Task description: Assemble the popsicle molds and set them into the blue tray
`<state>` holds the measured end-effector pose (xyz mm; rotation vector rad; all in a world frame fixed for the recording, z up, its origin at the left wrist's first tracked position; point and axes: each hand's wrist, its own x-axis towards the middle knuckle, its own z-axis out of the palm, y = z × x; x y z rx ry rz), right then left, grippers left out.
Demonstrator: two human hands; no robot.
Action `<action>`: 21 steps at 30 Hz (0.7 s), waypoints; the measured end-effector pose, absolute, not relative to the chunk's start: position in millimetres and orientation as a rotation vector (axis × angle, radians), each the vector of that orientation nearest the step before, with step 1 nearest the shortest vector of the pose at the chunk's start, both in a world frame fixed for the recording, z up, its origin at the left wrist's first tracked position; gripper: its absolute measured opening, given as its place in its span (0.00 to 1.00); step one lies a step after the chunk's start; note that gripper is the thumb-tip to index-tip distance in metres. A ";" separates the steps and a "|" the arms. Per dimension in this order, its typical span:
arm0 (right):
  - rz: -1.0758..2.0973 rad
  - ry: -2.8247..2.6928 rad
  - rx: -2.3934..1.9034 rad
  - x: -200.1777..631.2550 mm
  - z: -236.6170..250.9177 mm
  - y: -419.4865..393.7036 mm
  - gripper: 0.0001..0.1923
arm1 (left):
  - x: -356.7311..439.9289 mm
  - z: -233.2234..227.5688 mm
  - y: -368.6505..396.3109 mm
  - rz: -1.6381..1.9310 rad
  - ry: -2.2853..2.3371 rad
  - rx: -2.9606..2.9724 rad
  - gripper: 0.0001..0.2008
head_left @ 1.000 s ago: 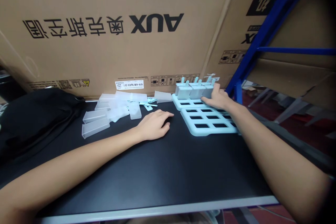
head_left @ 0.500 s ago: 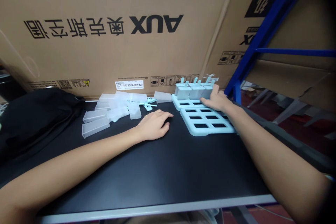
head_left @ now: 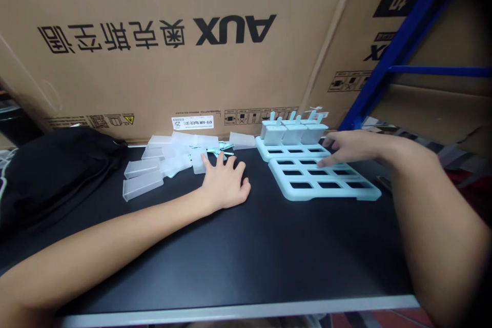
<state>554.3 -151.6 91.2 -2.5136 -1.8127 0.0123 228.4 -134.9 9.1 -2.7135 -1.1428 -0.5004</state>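
Two pale blue mould trays lie on the black table: a near tray (head_left: 326, 192) with empty slots and a far tray (head_left: 265, 151) carrying three filled moulds with stick handles (head_left: 294, 130). My right hand (head_left: 351, 146) hovers open over the near tray's far edge, fingertips pointing left, holding nothing. My left hand (head_left: 225, 182) rests flat on the table, fingers spread, its tips close to a pile of clear plastic mould cups (head_left: 169, 161) and a few pale blue sticks (head_left: 219, 148).
Large cardboard boxes (head_left: 172, 41) stand upright along the table's far edge. A black bag (head_left: 49, 169) lies at the left. A blue metal rack frame (head_left: 403, 46) rises at the right. The table's grey front edge (head_left: 230, 310) runs close to me.
My right hand let go of the rightmost filled mould and drew back over the near tray. My left hand slid forward toward the cups and spread its fingers.
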 end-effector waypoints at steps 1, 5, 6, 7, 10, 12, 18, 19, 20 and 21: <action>0.095 -1.876 -2.558 547.9 93.0 -152.8 0.26 | 228.4 8.8 -134.3 -0.491 -1.140 -2.712 0.16; 0.187 -2.035 -2.632 530.3 91.8 -152.5 0.22 | 228.3 8.8 -132.3 -0.477 -1.121 -2.725 0.17; 0.181 -2.055 -2.625 528.6 90.8 -152.0 0.20 | 228.3 9.2 -132.0 -0.480 -1.114 -2.731 0.16; 0.174 -2.068 -2.617 527.7 90.1 -151.7 0.19 | 228.3 9.8 -131.7 -0.488 -1.104 -2.734 0.16; 0.147 -2.099 -2.585 527.3 91.4 -152.9 0.18 | 228.1 12.6 -131.4 -0.506 -1.030 -2.749 0.15; 0.128 -2.127 -2.546 525.4 94.9 -154.9 0.17 | 228.0 15.1 -131.8 -0.510 -0.943 -2.791 0.13; -0.114 -2.299 -2.085 486.6 95.0 -146.1 0.11 | 226.6 20.6 -134.4 -0.490 -0.683 -2.925 0.10; -0.165 -2.317 -2.000 475.0 91.8 -139.7 0.11 | 226.3 20.8 -134.6 -0.483 -0.669 -2.927 0.09; -0.206 -2.336 -1.929 462.6 88.4 -131.8 0.12 | 225.9 20.9 -134.7 -0.478 -0.663 -2.923 0.09; -0.241 -2.352 -1.876 450.0 85.2 -122.5 0.13 | 225.5 20.9 -134.6 -0.473 -0.664 -2.915 0.08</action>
